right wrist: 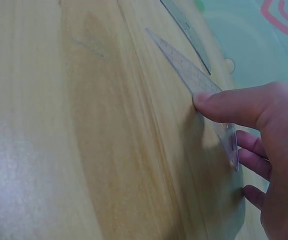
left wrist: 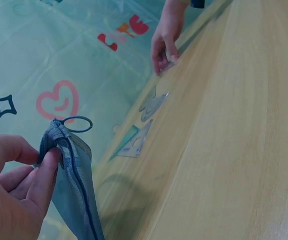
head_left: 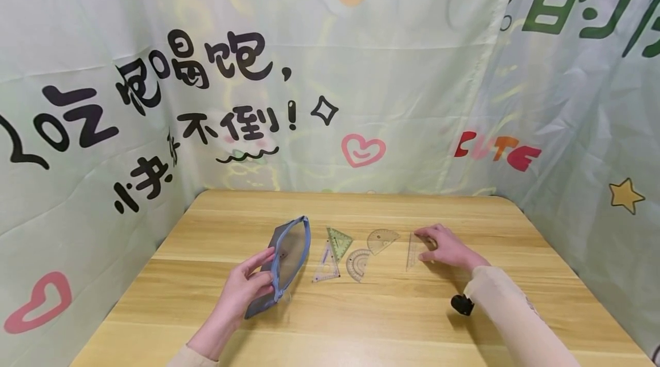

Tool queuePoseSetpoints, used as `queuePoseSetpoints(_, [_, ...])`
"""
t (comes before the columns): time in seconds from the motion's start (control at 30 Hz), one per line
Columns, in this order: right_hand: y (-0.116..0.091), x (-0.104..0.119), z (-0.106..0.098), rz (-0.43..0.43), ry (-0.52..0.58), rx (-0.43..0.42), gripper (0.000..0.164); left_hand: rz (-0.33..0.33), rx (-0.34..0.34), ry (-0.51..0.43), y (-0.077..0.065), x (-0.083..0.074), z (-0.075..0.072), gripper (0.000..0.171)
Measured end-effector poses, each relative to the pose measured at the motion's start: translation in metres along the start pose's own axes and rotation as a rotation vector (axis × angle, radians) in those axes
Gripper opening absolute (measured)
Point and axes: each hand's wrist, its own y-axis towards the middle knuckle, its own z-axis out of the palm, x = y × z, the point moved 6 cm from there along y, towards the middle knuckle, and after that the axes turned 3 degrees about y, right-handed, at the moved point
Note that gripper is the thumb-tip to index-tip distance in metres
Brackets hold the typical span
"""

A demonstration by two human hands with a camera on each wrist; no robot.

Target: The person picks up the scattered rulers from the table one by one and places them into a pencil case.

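Note:
My left hand [head_left: 242, 289] grips a grey zip pouch [head_left: 291, 252] with blue trim along its edge, held tilted over the table. In the left wrist view the fingers and thumb pinch the pouch's top corner, beside a ring-shaped zip pull [left wrist: 79, 124]. On the right, my right hand [head_left: 450, 248] pinches a clear plastic set square [right wrist: 182, 64] with ruled markings and a pointed end. Its thumb lies on the near edge; the other fingers are partly hidden behind. Between the hands lie a green set square [head_left: 340, 243], a clear set square [head_left: 326, 269] and two clear protractors [head_left: 357, 264].
The wooden table [head_left: 361, 332] has rounded back corners. A pale printed curtain [head_left: 412, 98] hangs around its back and sides. A small black device [head_left: 462, 304] sits at the right wrist.

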Motion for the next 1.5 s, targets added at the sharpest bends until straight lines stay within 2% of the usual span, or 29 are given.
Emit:
queuePoseSetpoints(0.43, [0.0002, -0.0014, -0.0045, -0.019, 0.077, -0.019, 0.065, 0.004, 0.003, 0.003, 0.0015, -0.0017, 0.0023, 0.057])
queuePoseSetpoints(0.77, [0.0024, -0.0034, -0.0046, -0.025, 0.064, -0.049, 0.067, -0.003, 0.01, 0.016, 0.0004, 0.0009, 0.0016, 0.059])
queuePoseSetpoints(1.5, [0.0008, -0.006, -0.0019, -0.014, 0.072, -0.102, 0.051, -0.016, 0.0, 0.022, 0.0001, 0.0037, 0.0003, 0.058])
